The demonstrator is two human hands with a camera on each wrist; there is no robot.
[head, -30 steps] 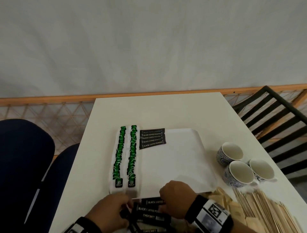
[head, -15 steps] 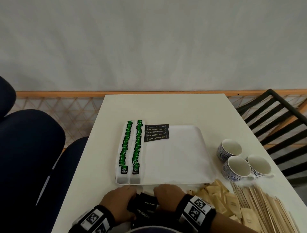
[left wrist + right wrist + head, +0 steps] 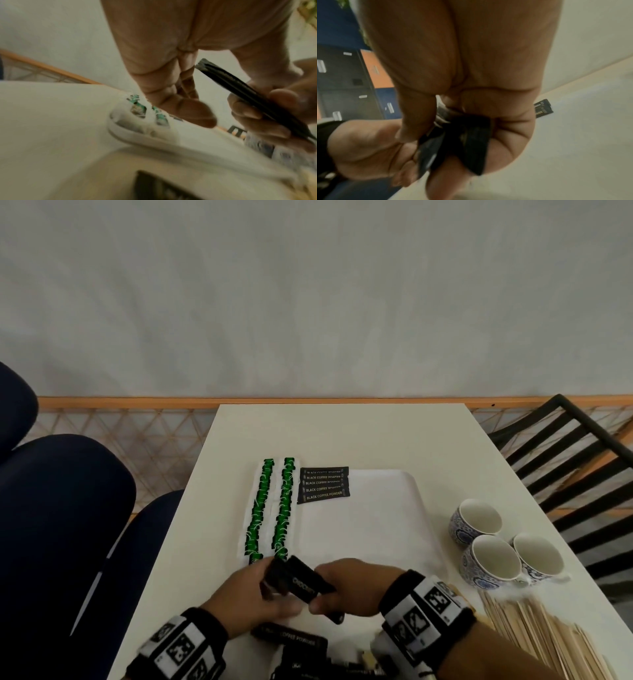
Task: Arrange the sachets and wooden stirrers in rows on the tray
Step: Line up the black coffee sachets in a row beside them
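A: Lower centre, the left hand [image 3: 255,594] and right hand [image 3: 349,585] both grasp a bundle of black sachets [image 3: 301,580] above the tray [image 3: 376,529].

B: The risk?

A: Loosened fingers, I'd judge; the bundle fans onto the green rows [image 3: 274,508] at left.

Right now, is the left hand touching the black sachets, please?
Touching: the head view shows the left hand gripping the black sachets with the right hand.
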